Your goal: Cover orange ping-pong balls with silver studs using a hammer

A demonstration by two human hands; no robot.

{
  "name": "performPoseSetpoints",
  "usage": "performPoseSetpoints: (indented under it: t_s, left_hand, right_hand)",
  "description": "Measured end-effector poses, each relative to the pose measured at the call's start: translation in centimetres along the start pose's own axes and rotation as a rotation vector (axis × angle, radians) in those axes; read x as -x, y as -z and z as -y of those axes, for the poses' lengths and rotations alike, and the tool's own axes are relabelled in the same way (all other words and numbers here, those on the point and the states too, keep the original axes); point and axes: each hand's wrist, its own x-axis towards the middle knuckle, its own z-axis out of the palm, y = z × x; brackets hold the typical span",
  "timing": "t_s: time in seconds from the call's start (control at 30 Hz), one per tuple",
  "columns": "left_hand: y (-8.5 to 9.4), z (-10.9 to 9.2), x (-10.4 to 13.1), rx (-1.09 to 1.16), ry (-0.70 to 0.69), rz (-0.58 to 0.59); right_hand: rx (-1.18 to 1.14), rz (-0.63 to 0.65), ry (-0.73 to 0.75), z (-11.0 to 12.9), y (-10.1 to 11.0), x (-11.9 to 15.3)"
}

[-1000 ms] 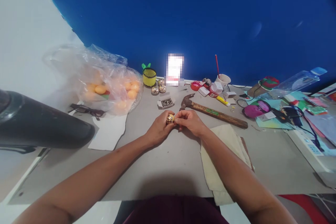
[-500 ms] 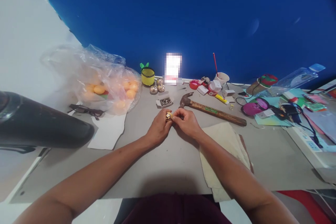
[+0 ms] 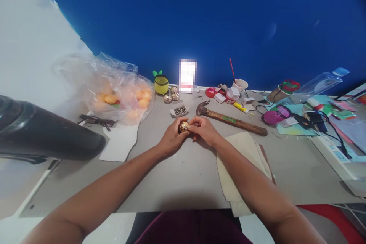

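Observation:
Over the middle of the table, my left hand point(image 3: 172, 137) is wrapped round a small yellow ball point(image 3: 183, 126) dotted with shiny metal studs. My right hand point(image 3: 202, 131) is closed against the ball's right side, thumb and fingertips pressing on it. Whether a loose stud sits between those fingertips is too small to tell. Just beyond my hands lies an open small box point(image 3: 180, 111) full of shiny metal tacks. Similar studded balls point(image 3: 170, 96) are grouped farther back. A claw hammer point(image 3: 231, 119) with a wooden handle rests to the right of the box.
A plastic bag point(image 3: 120, 91) of orange balls and eyeglasses point(image 3: 97, 121) are at left, behind a dark cylinder point(image 3: 51, 129). A cream cloth point(image 3: 240, 171) lies under my right forearm. A paper cup point(image 3: 239, 85), a clear bottle point(image 3: 317, 85) and a power strip point(image 3: 337, 160) stand at right.
The ball has turned in my left hand, showing more of its yellow surface. My right thumb and fingers now lie further over its side. The view has shifted slightly.

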Motion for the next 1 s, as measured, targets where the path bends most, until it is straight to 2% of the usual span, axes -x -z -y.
performPoseSetpoints:
  t_s: [0.17, 0.47, 0.6, 0.7, 0.83, 0.9, 1.0]
  left_hand:
    - [0.5, 0.6, -0.2, 0.087, 0.014, 0.059]
    - [0.9, -0.2, -0.3, -0.036, -0.054, 0.096]
    - [1.3, -0.6, -0.2, 0.089, -0.084, 0.168]
    - [1.4, -0.8, -0.1, 0.207, -0.024, 0.198]
    - [1.4, -0.6, -0.5, 0.374, 0.131, 0.136]
    - [1.5, -0.4, -1.0, 0.516, 0.195, 0.119]
    - [2.0, -0.1, -1.6, 0.693, 0.239, 0.125]
  right_hand:
    - [-0.019, 0.049, -0.015, -0.3, 0.6, -0.3]
    - [0.084, 0.052, 0.017, -0.5, 0.4, -0.3]
    - [0.074, 0.078, 0.023, -0.7, 0.6, -0.4]
    - [0.074, 0.1, 0.014, -0.7, 0.8, -0.4]
    - [0.174, 0.133, 0.023, -0.7, 0.7, -0.3]
    - [0.336, 0.071, 0.114, -0.7, 0.6, -0.2]
    - [0.719, -0.178, 0.335, -0.5, 0.9, -0.3]
